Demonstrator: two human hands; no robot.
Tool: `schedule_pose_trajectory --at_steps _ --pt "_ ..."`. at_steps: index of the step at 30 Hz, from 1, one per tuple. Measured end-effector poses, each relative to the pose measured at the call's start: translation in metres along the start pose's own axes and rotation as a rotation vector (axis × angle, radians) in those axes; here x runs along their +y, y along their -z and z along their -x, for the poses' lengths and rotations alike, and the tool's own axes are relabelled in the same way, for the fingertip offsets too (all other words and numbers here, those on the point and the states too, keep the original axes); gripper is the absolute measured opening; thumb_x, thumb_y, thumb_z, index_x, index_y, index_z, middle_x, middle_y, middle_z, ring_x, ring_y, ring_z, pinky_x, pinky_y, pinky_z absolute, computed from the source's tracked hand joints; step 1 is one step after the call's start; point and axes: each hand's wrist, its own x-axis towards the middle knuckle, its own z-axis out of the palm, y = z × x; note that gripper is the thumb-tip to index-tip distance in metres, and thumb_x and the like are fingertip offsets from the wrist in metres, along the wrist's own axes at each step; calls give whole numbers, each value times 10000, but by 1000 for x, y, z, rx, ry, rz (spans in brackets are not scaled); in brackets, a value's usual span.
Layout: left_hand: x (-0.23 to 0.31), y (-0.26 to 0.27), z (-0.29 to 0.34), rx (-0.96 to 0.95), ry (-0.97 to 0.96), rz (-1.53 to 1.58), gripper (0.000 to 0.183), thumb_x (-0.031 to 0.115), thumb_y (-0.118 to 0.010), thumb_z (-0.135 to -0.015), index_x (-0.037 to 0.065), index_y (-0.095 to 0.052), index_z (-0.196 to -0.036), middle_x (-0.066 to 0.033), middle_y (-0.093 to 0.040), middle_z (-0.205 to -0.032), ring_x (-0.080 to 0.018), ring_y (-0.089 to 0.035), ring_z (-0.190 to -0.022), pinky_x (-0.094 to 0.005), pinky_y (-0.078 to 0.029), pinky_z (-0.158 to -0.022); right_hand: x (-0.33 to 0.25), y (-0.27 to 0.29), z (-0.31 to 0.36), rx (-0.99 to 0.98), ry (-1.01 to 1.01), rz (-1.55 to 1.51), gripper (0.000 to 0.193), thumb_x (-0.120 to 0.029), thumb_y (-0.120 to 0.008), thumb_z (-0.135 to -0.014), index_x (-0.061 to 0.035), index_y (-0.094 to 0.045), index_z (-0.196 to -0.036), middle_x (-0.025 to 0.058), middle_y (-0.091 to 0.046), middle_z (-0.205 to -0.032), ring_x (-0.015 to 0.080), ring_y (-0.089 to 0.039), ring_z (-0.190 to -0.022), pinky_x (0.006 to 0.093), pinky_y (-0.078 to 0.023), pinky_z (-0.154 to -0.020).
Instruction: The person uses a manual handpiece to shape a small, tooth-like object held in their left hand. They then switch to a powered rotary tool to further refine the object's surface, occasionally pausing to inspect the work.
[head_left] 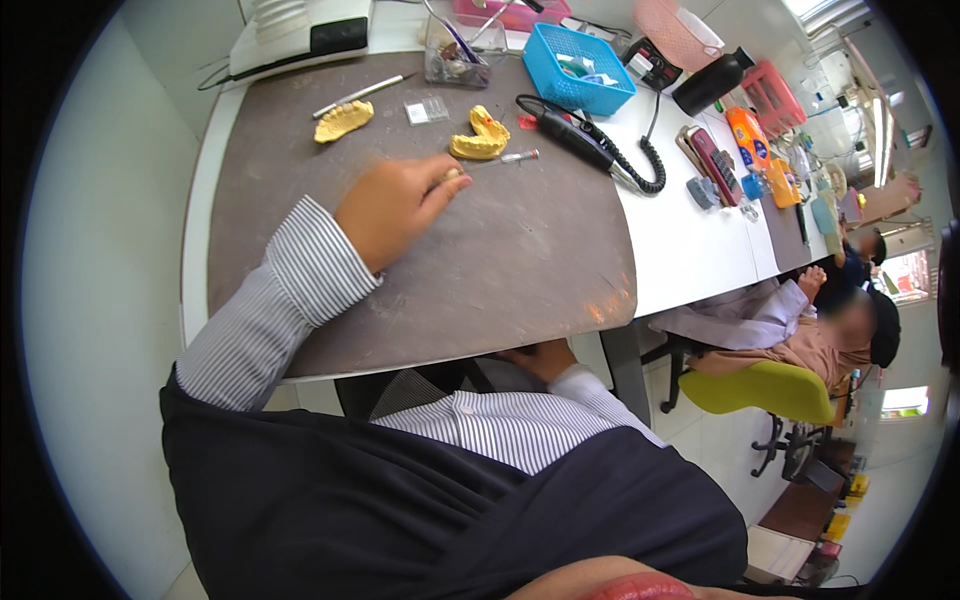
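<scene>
And we've no legible txt here: orange pkt (748, 140) on the bench (690, 255) w/ markings, too sm. to read!

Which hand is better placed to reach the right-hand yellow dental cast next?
The left hand, probably: it is over the mat, close to that cast, though seemingly pinching a small pale piece. The right hand is down past the mat's near edge.
</scene>
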Motion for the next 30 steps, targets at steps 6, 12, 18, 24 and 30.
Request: schedule_pose_trajectory --at_steps 6,12,18,24,30 --pt "7 2 4 -100 -9 6 262 244 -521 -882 -3 -578 -948 -176 -575 -694 -289 -543 -573 -333 -421 -558 2 -41 -31 -112 -13 113 450 -315 -502 -854 -64 -467 -1226 201 -426 -1277 356 -507 -1070 389 -403 -919" --pt "9 3 5 -151 79 25 266 262 -498 -893 9 -573 -931 -181 -583 -711 -302 -566 -621 -356 -431 -583 7 -51 -33 -232 -11 105 452 -318 -500 -855 -81 -462 -1238 199 -390 -1309 359 -498 -1085 392 -400 -924" --pt "7 2 3 -163 47 32 264 250 -500 -893 -1 -571 -928 -172 -565 -675 -268 -538 -574 -334 -416 -564 17 -41 -20 -367 -47 10 454 -322 -498 -857 -99 -457 -1250 198 -355 -1341 361 -489 -1099 396 -397 -928" --pt "3 0 2 -137 10 53 250 237 -502 -892 -1 -571 -922 -161 -541 -642 -248 -495 -531 -310 -406 -555 36 -6 49 -712 -192 -154 485 -359 -483 -864 -198 -408 -1315 182 -345 -1361 348 -473 -1136 378 -368 -967" --pt "7 3 6 -168 82 66 257 235 -506 -890 -11 -574 -916 -177 -555 -668 -259 -528 -563 -319 -417 -569 -18 201 -10 -940 -49 -631 224 -163 -552 -869 -13 -621 -1019 99 -667 -847 168 -650 -728 288 -500 -695"
